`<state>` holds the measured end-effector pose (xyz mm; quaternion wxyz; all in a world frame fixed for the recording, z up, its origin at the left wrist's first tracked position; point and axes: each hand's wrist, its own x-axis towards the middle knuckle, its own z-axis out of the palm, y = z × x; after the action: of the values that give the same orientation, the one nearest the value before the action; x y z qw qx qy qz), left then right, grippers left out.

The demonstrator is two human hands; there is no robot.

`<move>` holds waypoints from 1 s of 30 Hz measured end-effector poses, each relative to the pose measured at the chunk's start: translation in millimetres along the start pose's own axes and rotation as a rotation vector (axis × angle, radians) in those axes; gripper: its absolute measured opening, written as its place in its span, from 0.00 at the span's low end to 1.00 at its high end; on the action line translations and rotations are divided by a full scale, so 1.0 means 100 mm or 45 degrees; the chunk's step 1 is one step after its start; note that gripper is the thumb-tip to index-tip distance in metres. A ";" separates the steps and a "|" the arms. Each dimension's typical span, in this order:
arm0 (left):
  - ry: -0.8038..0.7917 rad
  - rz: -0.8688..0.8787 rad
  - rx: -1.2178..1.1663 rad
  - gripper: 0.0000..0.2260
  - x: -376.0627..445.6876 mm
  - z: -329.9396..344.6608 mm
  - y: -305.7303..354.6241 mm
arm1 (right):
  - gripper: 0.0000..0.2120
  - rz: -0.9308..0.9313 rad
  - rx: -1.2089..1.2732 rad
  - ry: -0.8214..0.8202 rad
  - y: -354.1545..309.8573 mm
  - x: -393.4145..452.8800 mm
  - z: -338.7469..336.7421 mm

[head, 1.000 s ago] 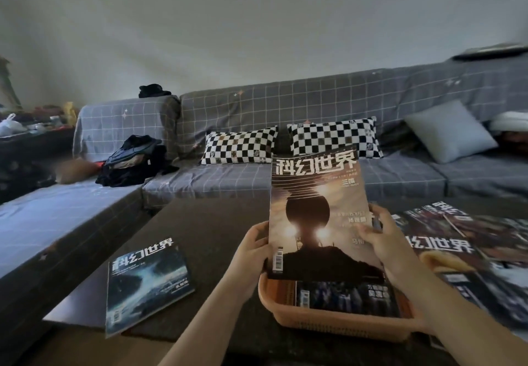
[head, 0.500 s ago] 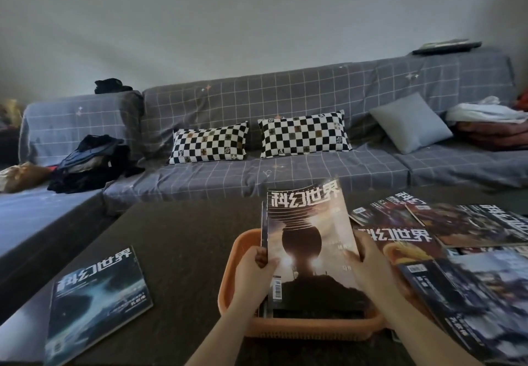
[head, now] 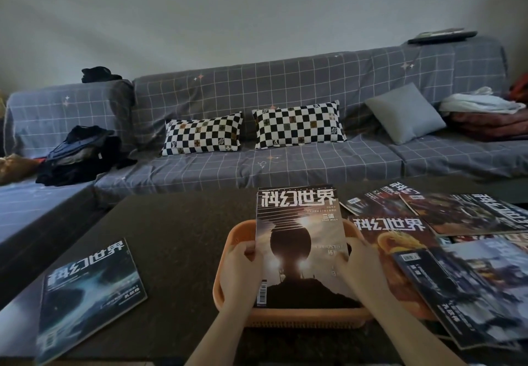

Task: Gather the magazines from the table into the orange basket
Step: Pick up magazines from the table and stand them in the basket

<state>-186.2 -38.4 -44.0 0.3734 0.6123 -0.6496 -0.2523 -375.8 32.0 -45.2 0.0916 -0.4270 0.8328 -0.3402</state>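
Fingers of the left hand (head: 243, 265) curl round the left edge of the glossy dark silhouette-cover magazine (head: 300, 240). The right hand (head: 360, 265) pinches its right edge. Both forearms reach forward over the near rim of the orange plastic basket (head: 303, 318), the magazine tilted inside.

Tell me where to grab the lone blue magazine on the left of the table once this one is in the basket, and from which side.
Judging from its pose, the blue magazine lies flat, front cover up, with its near corner reaching the table edge. The left hand is nearer. Come from the near side, slide fingers under that corner and pinch the bottom edge; elsewhere it lies flush.
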 end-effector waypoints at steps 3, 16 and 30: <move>-0.007 -0.057 0.018 0.03 0.00 -0.02 0.00 | 0.10 -0.033 0.015 0.011 0.01 0.01 0.03; -0.001 -0.097 0.074 0.10 -0.02 0.00 0.00 | 0.15 -0.062 -0.003 0.021 0.07 0.08 0.09; -0.132 -0.015 0.002 0.07 -0.06 -0.12 0.04 | 0.23 -0.146 0.212 0.067 -0.04 -0.07 -0.05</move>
<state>-179.0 -30.0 -35.1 0.3372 0.6026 -0.6647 -0.2853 -371.4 38.5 -39.9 0.0854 -0.4558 0.7781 -0.4238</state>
